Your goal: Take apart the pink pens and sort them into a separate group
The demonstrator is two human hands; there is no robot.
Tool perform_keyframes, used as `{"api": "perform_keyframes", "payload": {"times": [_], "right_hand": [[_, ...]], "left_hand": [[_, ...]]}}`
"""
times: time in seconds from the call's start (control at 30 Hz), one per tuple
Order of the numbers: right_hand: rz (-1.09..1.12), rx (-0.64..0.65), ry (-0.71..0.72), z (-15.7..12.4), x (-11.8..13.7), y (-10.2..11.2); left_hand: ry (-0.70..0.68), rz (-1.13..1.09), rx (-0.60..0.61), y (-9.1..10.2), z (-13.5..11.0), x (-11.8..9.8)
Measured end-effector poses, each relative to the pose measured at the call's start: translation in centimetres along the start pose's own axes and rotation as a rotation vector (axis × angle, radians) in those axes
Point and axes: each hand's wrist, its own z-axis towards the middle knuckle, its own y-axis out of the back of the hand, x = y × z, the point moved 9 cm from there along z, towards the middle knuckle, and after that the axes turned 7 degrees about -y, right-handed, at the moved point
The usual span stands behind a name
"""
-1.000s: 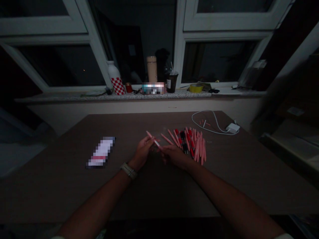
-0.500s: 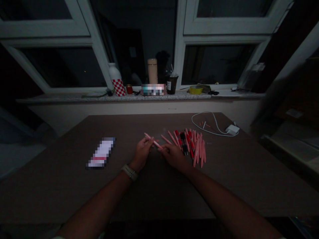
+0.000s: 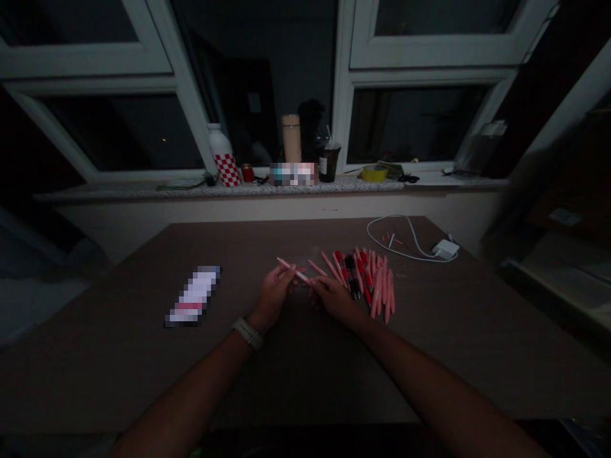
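My left hand point(image 3: 273, 296) and my right hand point(image 3: 334, 300) meet above the dark brown table point(image 3: 305, 381). A slim pink pen point(image 3: 292, 269) lies across the fingers of my left hand, and its near end reaches the fingertips of my right hand. Just right of my right hand lies a loose pile of pink pens point(image 3: 379, 286) with red and black pen parts point(image 3: 354, 277) among them. A pale watch point(image 3: 248, 333) circles my left wrist.
A pixelated flat package point(image 3: 193, 296) lies left of my hands. At the far right of the table are a white charger point(image 3: 445, 249), its white cable point(image 3: 396, 238) and several small pen parts point(image 3: 391, 239). Bottles, a cup and yellow tape stand on the windowsill point(image 3: 214, 188).
The pink pen has turned slightly flatter between my hands. My hands have shifted a little, and the whole view has tilted slightly.
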Motion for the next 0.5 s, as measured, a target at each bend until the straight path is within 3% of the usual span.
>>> {"api": "perform_keyframes", "payload": {"times": [0.37,0.5], "right_hand": [[-0.004,-0.027,0.019,0.2,-0.3,0.4],[0.019,-0.099,0.052,0.3,-0.6,1.1]], "left_hand": [[0.029,0.062,-0.052,0.3,-0.3,-0.2],[0.046,0.08,-0.094,0.6,-0.5,-0.3]]}}
